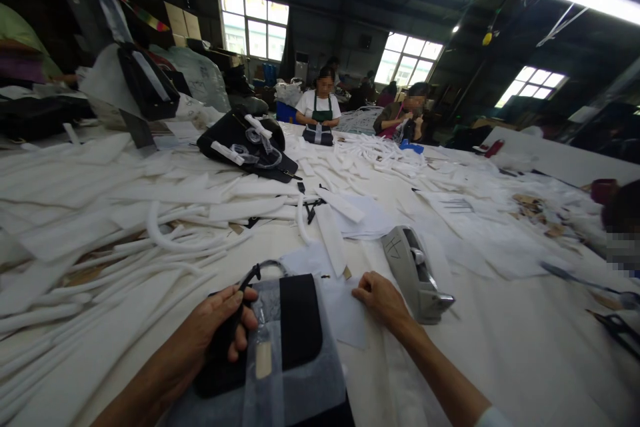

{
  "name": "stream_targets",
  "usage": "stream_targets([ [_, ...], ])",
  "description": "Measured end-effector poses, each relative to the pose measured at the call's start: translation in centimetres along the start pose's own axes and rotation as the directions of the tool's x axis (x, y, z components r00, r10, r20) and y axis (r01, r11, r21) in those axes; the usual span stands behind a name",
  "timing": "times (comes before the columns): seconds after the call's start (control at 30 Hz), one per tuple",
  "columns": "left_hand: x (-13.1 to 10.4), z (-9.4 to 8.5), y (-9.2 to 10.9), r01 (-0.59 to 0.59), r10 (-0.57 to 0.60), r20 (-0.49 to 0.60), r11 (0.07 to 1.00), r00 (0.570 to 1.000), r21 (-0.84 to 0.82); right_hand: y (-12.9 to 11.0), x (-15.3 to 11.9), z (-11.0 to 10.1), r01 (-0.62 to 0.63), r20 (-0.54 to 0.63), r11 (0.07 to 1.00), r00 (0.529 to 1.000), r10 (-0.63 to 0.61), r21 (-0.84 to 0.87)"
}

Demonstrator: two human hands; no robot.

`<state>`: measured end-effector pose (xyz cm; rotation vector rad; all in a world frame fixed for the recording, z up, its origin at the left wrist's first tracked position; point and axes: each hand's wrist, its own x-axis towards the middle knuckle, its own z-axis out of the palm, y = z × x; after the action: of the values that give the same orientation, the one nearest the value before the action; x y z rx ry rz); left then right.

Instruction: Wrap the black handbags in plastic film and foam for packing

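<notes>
A black handbag [301, 320] lies in front of me, partly covered with thin whitish wrapping and strips of clear tape. My left hand [223, 323] is closed around a black strap [249, 276] at the bag's left side. To the right of the bag, my right hand [383, 300] pinches the edge of a thin white sheet [345, 317] on the table. Just beyond that hand stands a grey tape dispenser [413, 273], its cutting end toward me.
White foam tubes [185, 240] and flat foam strips cover the left of the table. Another black bag [245, 143] lies farther back. Two people [319, 107] work across the table. Scissors [617, 333] lie at right.
</notes>
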<state>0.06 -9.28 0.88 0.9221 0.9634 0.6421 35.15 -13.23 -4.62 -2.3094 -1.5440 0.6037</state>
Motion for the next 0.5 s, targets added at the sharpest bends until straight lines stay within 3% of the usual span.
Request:
stream_targets([
  [0.2,0.6,-0.2,-0.7,-0.018,0.018,-0.018,0.999,1.0,-0.034,-0.2,1.4,0.2,-0.063,0.035,0.998,0.997,0.063,0.014],
  [0.33,1.0,0.0,-1.1,-0.05,0.048,-0.027,0.997,0.998,-0.067,-0.6,2.0,0.5,-0.012,0.061,0.998,0.998,0.008,0.069],
  [0.5,0.6,0.5,-1.0,-0.075,0.068,-0.089,0.994,0.994,-0.084,0.2,2.5,-0.4,0.045,-0.002,0.996,0.999,-0.045,0.079],
])
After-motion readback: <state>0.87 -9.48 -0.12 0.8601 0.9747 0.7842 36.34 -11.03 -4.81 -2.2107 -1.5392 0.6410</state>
